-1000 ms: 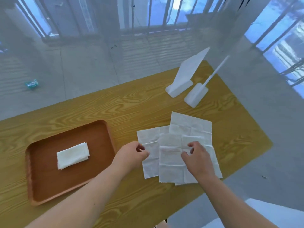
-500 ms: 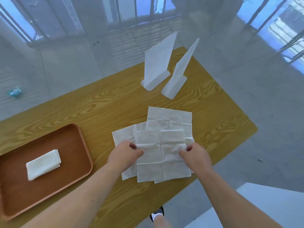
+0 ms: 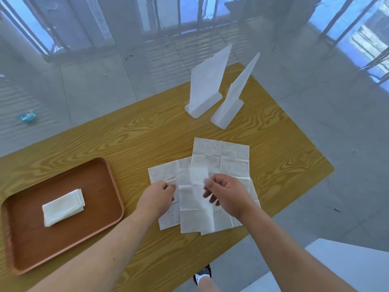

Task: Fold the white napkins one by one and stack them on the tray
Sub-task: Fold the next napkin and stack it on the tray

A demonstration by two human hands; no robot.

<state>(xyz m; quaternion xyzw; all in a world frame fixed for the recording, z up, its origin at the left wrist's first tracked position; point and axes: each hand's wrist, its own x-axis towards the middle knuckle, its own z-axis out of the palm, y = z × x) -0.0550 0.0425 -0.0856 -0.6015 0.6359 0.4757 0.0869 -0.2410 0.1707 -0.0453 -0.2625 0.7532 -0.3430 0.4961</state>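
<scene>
Several white napkins (image 3: 221,159) lie unfolded and overlapping on the wooden table (image 3: 147,135), near its front right. My left hand (image 3: 156,197) pinches the left edge of the top napkin (image 3: 192,203). My right hand (image 3: 226,193) pinches the same napkin's right side, and the sheet's upper part is lifted and blurred between the two hands. On the left stands a brown tray (image 3: 99,186), and one folded white napkin (image 3: 63,204) lies in its middle.
Two white upright stands (image 3: 207,89) (image 3: 231,106) sit at the table's far right. The table's front edge runs just below the napkins, with grey floor beyond. A shoe (image 3: 202,277) shows under the edge. A crumpled blue wrapper (image 3: 27,116) lies on the floor, far left.
Both hands went from resting on the pile to pinching the top napkin's sides and lifting its upper part. The camera view shifted, moving the tray left in the view.
</scene>
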